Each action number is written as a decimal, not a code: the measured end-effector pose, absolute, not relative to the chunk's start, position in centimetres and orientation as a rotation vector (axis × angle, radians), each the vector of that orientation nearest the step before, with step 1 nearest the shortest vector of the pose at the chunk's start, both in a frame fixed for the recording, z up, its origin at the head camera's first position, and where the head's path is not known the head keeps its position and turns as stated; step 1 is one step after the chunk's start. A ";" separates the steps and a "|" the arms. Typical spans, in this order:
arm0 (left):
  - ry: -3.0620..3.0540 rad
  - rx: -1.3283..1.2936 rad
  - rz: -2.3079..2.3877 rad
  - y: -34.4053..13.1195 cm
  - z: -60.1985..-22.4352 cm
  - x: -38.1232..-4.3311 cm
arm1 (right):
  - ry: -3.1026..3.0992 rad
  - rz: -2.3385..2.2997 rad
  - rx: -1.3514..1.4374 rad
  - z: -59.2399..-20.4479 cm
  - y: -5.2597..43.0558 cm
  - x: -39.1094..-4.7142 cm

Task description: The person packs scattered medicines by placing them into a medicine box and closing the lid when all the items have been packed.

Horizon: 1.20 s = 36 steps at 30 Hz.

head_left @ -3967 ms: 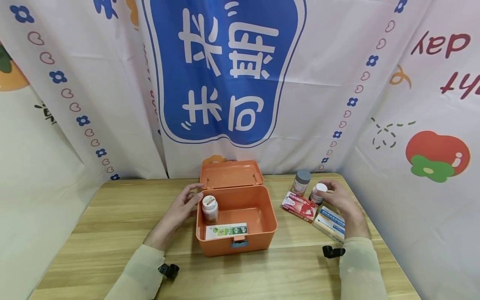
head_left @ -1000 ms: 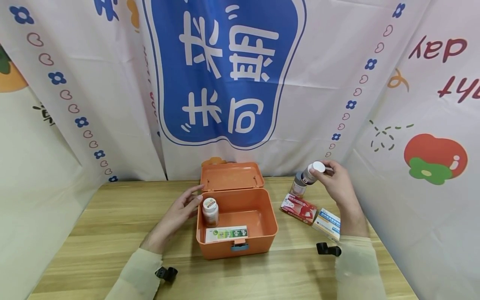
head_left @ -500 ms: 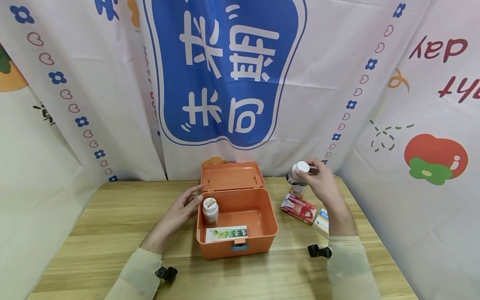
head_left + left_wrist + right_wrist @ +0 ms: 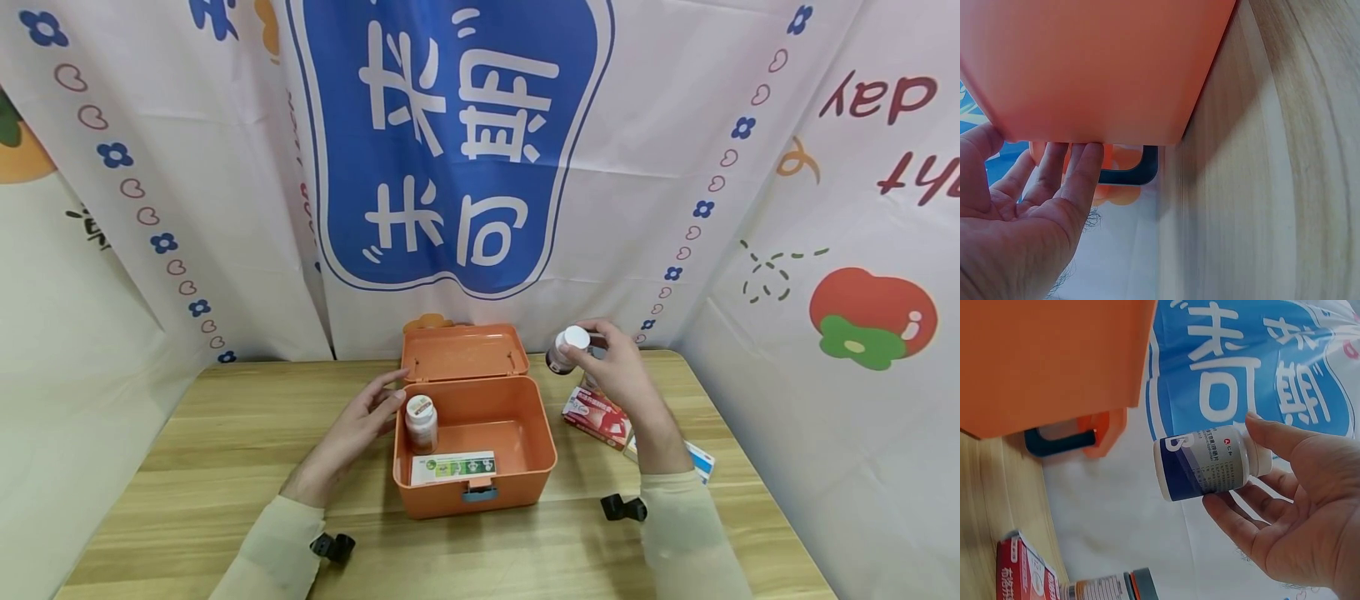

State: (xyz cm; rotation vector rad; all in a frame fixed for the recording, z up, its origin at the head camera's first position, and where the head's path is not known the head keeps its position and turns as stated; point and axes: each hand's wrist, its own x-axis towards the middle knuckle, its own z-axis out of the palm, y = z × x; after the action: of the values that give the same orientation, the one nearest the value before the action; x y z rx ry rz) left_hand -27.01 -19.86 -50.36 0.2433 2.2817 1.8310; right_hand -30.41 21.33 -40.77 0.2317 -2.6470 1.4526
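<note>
My right hand [image 4: 618, 367] pinches a white-capped pill bottle [image 4: 1204, 464] with a blue and grey label, thumb on one side and fingers on the other. The bottle is in the air, right of the orange box [image 4: 476, 492], tilted in the head view. At that box's back left corner, my left hand [image 4: 367, 417] touches the rim with fairly straight fingers [image 4: 1085, 172]. The box's lid [image 4: 465, 352] is folded back. Inside stand a white bottle [image 4: 422, 427] at the left and a flat white-and-green carton [image 4: 452, 467] along the front wall.
Right of the box lie a red medicine carton [image 4: 596, 415] and a blue-and-white carton [image 4: 702, 461], the latter partly under my right forearm. A grey-capped bottle [image 4: 1110, 586] stands behind the red carton, mostly hidden by my hand in the head view. Printed curtain [image 4: 637, 208] encloses the wooden table [image 4: 247, 442].
My right hand has lifted the white-capped bottle from the table at right, then carried it left past the grey-capped bottle towards the orange box. My left hand has stayed at the box's corner.
</note>
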 end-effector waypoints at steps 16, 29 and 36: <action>2.279 0.242 1.832 -19.9 -50.3 -26.9 | -2.669 1.450 0.343 -40.3 18.1 -29.4; 2.287 0.217 1.814 -19.9 -50.2 -26.9 | -2.689 1.437 0.437 -39.7 16.1 -28.4; 2.278 0.230 1.830 -19.9 -50.1 -26.7 | -2.717 1.486 0.489 -39.8 15.2 -27.6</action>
State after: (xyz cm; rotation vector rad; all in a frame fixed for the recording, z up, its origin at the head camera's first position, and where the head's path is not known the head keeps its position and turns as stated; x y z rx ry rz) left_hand -26.73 -19.86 -50.13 0.2299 2.2781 1.8299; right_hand -27.64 15.17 -39.76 0.4886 -2.7171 1.4859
